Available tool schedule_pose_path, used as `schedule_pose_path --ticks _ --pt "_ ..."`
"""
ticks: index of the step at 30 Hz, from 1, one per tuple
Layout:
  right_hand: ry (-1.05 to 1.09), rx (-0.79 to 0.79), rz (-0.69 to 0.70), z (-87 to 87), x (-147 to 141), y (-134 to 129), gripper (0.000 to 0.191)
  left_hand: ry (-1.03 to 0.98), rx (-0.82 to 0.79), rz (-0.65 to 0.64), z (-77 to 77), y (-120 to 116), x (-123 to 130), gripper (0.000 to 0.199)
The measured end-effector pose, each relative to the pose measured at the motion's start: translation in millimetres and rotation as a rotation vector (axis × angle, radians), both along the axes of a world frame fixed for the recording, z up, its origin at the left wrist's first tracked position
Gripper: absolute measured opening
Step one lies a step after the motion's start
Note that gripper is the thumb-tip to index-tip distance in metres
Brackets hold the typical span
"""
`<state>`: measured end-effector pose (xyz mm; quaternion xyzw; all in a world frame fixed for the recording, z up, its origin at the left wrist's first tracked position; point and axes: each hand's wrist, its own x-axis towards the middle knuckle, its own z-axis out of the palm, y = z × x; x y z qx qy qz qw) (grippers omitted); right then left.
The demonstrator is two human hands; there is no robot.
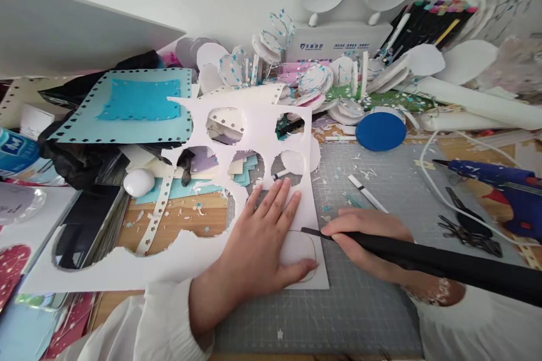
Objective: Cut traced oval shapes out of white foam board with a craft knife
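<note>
My left hand [258, 242] lies flat, fingers stretched, on a white foam board [212, 248] with several round holes cut through it. Beneath my palm and thumb, a drawn circle outline shows partly near the board's lower right corner. In my right hand [368, 237] is a long black craft knife [423, 254], held low and slanting out to the right edge of view. Its thin dark tip touches the board at the upper part of the outline. The board rests partly on a grey cutting mat [339, 316].
A blue glue gun [499, 175] with a white cable lies at right. On the mat are a white marker [367, 193] and paper scraps. Behind stand a blue disc [381, 130], several white discs and a twin-lamp box [339, 39]. Teal sheets [139, 98] and a white egg-shaped object [139, 182] are left.
</note>
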<state>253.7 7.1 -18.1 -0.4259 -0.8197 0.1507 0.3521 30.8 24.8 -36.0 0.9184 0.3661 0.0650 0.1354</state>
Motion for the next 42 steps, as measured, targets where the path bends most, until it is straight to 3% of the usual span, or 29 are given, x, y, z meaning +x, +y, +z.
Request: schedule_pose_path --ticks 9,14,23,30,42 --pt "-0.107 0.114 0.127 -7.4 7.2 2.6 0.014 0.009 -0.007 0.001 -0.2 -0.5 0.4 0.094" --pt "-0.148 0.146 0.161 -3.0 7.7 2.5 0.016 0.010 -0.007 0.008 -0.2 -1.2 0.5 0.094" --pt "-0.124 0.193 0.129 -0.5 -2.9 -1.7 0.016 0.016 0.005 0.006 0.2 -0.7 1.3 0.093" --pt "-0.120 0.201 -0.047 10.5 -1.0 -5.9 0.018 0.021 0.010 0.008 1.3 -1.0 1.6 0.094" --pt "-0.079 0.158 0.010 6.3 -5.8 -5.8 0.019 0.007 0.024 0.006 -0.2 -0.7 1.5 0.094"
